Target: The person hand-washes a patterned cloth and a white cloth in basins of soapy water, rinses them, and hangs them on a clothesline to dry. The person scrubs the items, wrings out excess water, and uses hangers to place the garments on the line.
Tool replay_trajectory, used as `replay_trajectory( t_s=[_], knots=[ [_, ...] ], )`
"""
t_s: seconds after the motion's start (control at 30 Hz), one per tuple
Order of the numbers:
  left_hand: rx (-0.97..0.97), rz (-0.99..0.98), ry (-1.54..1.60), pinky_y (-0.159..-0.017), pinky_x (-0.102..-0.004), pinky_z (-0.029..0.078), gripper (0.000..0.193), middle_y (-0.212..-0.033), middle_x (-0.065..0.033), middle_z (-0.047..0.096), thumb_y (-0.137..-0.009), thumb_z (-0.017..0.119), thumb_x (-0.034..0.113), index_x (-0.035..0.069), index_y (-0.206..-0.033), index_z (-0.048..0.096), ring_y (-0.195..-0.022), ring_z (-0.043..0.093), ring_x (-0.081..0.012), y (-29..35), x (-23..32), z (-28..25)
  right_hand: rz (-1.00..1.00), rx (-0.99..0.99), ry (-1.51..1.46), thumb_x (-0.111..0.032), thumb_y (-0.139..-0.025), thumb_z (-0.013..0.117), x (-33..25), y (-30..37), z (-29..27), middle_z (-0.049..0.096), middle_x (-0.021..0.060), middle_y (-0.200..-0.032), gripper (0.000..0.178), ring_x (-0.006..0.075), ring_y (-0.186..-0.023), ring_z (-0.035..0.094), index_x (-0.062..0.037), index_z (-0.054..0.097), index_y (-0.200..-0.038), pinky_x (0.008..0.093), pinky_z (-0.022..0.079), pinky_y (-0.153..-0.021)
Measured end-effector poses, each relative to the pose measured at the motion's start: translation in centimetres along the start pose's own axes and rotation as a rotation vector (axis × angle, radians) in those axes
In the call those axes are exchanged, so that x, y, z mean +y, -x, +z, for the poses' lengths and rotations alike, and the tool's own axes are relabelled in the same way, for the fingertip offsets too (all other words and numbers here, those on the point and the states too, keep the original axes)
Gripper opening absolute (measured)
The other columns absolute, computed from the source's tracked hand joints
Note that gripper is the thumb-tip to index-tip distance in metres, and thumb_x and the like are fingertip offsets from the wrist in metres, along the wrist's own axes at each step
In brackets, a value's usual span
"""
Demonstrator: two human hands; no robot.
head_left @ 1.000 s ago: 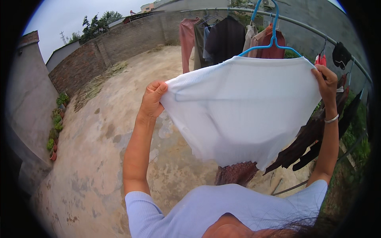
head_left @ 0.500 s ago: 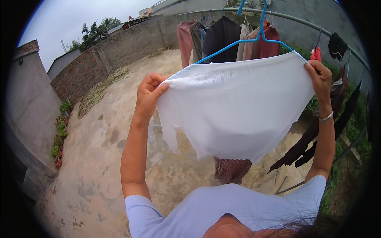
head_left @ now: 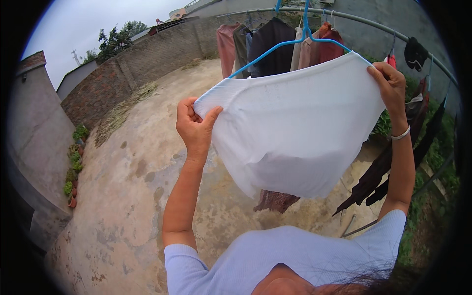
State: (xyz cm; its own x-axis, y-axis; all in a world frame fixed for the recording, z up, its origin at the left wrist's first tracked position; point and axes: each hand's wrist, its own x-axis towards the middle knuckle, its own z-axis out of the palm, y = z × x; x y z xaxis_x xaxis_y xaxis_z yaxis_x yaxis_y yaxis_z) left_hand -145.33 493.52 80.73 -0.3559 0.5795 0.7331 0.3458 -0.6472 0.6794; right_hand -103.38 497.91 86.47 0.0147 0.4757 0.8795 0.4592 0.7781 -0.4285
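A white knit top (head_left: 295, 132) hangs spread in front of me on a blue hanger (head_left: 268, 53). My left hand (head_left: 195, 125) pinches the cloth at the left shoulder corner, its thumb on the front side. At the opposite shoulder, my right hand (head_left: 392, 88) holds the cloth between thumb and fingers, close to the hanger's end. The top's neckline edge runs slanted between both hands, higher on the right. The hanger's hook reaches past the upper edge of the picture, so its tip cannot be seen.
Behind the top, a curved metal rail (head_left: 366, 21) carries several garments, among them a black one (head_left: 273, 46). Dark clothes (head_left: 373, 172) hang low at the right beside plants. A brown patterned cloth (head_left: 277, 201) shows below the top. Potted plants (head_left: 73, 167) line the left wall.
The hanger and the white top have shifted left and slightly up. My left hand has moved right and a little down, its thumb now further over the cloth's front. My right hand is slightly higher.
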Motion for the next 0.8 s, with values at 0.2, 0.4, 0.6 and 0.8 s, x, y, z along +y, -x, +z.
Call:
replay_trajectory(
  t_s=[0.2,0.4,0.6,0.8],
  knots=[
    [0.144,0.358,-0.352,-0.055,-0.0186,0.04,0.018,-0.068,0.0013,0.057,-0.078,0.074,0.013,0.004,-0.084,0.059,-0.061,0.048,-0.0052,0.4,-2.2,-2.1,-0.023,-0.008,0.065,-0.011,-0.083,0.066,-0.7,0.0,-0.6,0.054,-0.0048,-0.065,0.012,0.0016,-0.059,0.046,0.0,0.064,-0.08,0.0164,0.035,-0.052],
    [0.022,0.292,0.0,-0.056,-0.0169,0.035,0.019,-0.069,0.0076,0.056,-0.088,0.063,0.021,0.003,-0.081,0.064,-0.061,0.044,-0.0036,-4.9,0.1,-6.5,-0.076,-0.183,0.031,-0.011,-0.083,0.066,-1.6,0.1,-2.4,0.055,-0.0038,-0.065,0.012,0.0024,-0.059,0.046,0.0009,0.064,-0.081,0.0162,0.035,-0.052],
    [-0.37,-0.039,0.345,-0.056,-0.0183,0.038,0.018,-0.073,0.0049,0.058,-0.088,0.062,0.023,0.005,-0.087,0.066,-0.065,0.048,-0.0039,-6.7,-1.5,-6.3,-0.051,0.001,0.029,-0.012,-0.084,0.066,-0.8,0.1,-2.6,0.056,-0.0035,-0.068,0.012,0.0027,-0.06,0.047,0.0002,0.065,-0.082,0.0165,0.035,-0.052],
    [-0.35,-0.099,0.303,-0.061,-0.0204,0.045,0.018,-0.085,-0.0005,0.063,-0.091,0.058,0.02,0.005,-0.091,0.067,-0.072,0.054,-0.0059,-6.0,1.1,-5.7,-0.084,0.048,0.014,-0.013,-0.083,0.068,-1.6,0.5,-2.0,0.057,-0.0033,-0.067,0.012,0.0025,-0.059,0.048,-0.0012,0.066,-0.083,0.0162,0.036,-0.052]
  ],
)
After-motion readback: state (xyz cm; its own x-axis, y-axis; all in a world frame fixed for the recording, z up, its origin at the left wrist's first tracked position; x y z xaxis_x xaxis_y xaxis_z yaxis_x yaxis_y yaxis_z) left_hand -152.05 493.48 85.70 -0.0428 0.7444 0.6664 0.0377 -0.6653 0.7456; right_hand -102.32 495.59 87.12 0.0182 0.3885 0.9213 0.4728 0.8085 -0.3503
